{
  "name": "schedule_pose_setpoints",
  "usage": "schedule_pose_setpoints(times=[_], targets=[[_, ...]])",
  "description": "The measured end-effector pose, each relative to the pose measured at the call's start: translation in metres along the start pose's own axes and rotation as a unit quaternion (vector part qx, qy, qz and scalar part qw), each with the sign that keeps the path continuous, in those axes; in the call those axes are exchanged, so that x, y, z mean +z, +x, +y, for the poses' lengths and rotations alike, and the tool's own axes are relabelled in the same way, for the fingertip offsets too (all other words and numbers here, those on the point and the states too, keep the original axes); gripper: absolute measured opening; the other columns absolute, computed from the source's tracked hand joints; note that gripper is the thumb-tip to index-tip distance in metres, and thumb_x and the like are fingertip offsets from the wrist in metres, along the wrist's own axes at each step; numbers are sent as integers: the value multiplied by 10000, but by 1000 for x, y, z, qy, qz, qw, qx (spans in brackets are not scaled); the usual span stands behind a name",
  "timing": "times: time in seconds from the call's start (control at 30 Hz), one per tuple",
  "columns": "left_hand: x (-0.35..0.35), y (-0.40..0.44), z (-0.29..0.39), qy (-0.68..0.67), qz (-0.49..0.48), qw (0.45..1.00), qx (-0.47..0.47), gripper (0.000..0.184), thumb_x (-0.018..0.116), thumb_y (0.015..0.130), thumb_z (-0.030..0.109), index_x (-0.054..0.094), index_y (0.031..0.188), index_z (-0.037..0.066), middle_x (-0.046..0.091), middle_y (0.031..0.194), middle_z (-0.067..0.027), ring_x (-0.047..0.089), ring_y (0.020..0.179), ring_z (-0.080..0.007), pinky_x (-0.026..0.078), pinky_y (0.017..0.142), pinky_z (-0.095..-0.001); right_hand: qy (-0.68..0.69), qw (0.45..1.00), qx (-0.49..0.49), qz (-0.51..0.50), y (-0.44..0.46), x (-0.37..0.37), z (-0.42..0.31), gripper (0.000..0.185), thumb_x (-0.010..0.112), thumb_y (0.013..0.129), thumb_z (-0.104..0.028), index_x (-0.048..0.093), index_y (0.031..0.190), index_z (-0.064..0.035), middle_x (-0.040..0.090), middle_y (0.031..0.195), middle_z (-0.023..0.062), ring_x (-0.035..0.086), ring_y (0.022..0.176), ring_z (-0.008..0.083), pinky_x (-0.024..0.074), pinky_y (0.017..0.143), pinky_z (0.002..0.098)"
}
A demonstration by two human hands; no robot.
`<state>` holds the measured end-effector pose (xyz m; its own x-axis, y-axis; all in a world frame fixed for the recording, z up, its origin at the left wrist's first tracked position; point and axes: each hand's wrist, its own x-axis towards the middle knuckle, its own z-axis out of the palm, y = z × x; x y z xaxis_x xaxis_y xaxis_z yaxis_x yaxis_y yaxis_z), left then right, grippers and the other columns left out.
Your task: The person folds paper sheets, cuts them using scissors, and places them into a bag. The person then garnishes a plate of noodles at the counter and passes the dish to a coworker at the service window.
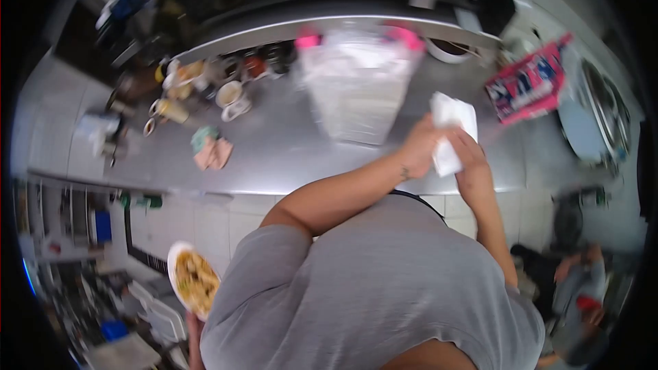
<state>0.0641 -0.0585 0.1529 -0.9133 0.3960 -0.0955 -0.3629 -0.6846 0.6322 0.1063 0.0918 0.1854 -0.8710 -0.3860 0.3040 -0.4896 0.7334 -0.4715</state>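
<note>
Both of my hands are at a white folded bundle (445, 157) that looks like paper napkins or paper towel, held just above the front part of the steel counter (274, 157). My left hand (419, 142) grips its left side, fingers partly behind or over it and blurred. From the right, my right hand (470, 157) has its fingers closed over the lower part. Left of my hands, a clear plastic package (363, 89) with pink corners lies on the counter. A pink and dark printed packet (528, 79) is to their right.
A lidded pot (596, 113) stands at the right. Further left are a crumpled cloth (212, 149), a cup (231, 94) and a bottle (171, 111). Another person's hand (195, 332) holds a plate of food (171, 267) at lower left. One more person (576, 288) is at lower right.
</note>
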Motion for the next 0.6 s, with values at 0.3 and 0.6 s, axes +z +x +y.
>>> schedule_pose_setpoints(times=[0.3, 0.6], targets=[[-67, 6, 0, 416, -31, 902, 110, 321, 586, 784, -75, 634, 1091, 5, 671, 992, -54, 606, 904, -125, 489, 820, -273, 550, 818, 166, 2, -8, 4, 77, 1087, 836, 581, -206, 227, 1466, -43, 381, 1421, 145, 445, 1246, 251, 363, 1042, 363], [-135, 5, -64, 345, 175, 922, 13, 472, 560, 736, -106, 536, 1198, -11, 619, 1105, -118, 606, 978, -188, 504, 854, -308, 396, 863, 312, 19, -31, 115, 107, 426, 730, 711, -59, 625, 1123, -29, 645, 1023, 57, 584, 938, 155, 444, 866, 267]])
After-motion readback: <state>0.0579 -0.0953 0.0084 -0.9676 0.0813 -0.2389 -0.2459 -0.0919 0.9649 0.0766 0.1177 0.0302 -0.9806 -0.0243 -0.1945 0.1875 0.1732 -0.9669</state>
